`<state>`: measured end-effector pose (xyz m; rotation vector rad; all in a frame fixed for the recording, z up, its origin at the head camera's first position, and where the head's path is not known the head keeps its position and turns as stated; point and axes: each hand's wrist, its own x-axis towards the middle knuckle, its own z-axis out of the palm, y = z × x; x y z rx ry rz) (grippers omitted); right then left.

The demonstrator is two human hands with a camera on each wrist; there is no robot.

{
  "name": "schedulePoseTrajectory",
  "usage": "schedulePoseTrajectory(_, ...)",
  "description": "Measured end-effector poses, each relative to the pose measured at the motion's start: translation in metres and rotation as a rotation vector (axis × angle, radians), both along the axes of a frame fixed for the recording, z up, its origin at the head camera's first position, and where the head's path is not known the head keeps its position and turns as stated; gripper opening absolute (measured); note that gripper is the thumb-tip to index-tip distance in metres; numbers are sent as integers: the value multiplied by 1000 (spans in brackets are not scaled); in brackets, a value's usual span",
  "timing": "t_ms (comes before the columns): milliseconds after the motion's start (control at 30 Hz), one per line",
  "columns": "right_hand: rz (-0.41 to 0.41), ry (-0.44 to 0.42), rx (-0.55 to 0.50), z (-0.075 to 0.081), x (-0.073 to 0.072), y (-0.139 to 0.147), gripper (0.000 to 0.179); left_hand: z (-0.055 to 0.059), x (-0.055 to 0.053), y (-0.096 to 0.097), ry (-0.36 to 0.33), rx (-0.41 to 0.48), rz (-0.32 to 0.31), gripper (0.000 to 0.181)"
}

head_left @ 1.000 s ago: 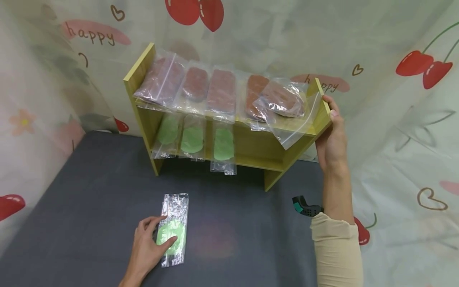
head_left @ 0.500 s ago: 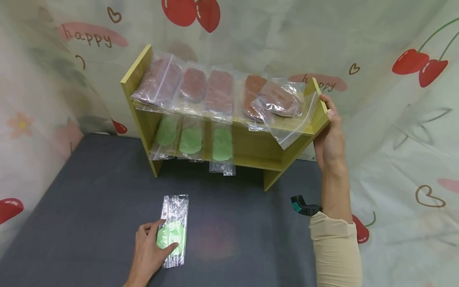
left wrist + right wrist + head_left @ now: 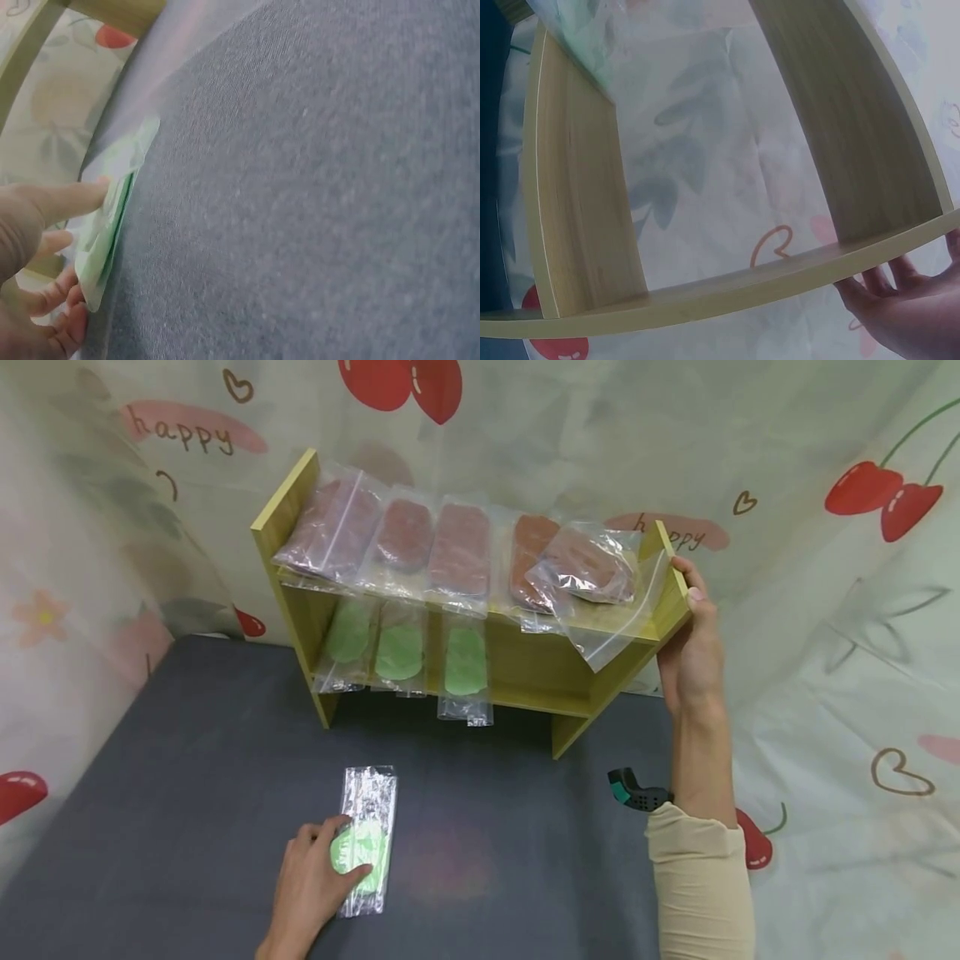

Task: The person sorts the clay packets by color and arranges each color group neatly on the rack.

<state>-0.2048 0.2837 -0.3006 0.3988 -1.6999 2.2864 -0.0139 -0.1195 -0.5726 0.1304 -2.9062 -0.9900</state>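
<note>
A clear plastic bag [image 3: 375, 789] with a flat green piece inside lies on the dark table [image 3: 480, 860] at front centre. My left hand [image 3: 309, 870] holds it from the left, thumb over the green piece and fingers at its far left edge. In the left wrist view, the thumb touches the face of the green packet [image 3: 112, 202] while other fingers reach its lower edge. My right hand [image 3: 696, 643] grips the right side panel of a two-tier wooden shelf [image 3: 543, 675] near its top. Fingertips meet the outside of the side board [image 3: 727, 296] in the right wrist view.
Several bagged reddish-brown slabs [image 3: 460, 550] line the top tier, one bag overhanging the front at the right. Bagged green pieces [image 3: 466, 662] sit on the lower tier. A black strap [image 3: 637, 793] shows beside the right forearm. Printed cloth [image 3: 510, 443] hangs behind.
My left thumb and fingers have shifted slightly on the green bag, which has hardly moved. The right hand keeps its grip on the shelf panel. The head view has shifted slightly.
</note>
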Motion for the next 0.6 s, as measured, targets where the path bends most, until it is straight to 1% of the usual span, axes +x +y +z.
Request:
schedulePoseTrajectory(100,2,-3,-7,0,0,0,45,2,1,2,-9,-6,13,71)
schedulePoseTrajectory(300,-2,2,19,2,-2,-1,46,3,3,7,-14,71,43,67)
schedulePoseTrajectory(467,-7,-1,10,0,-1,-1,46,3,2,8,-12,106,16,67)
schedulePoseTrajectory(600,-3,4,3,-1,-1,0,46,2,1,8,-2,120,-2,60)
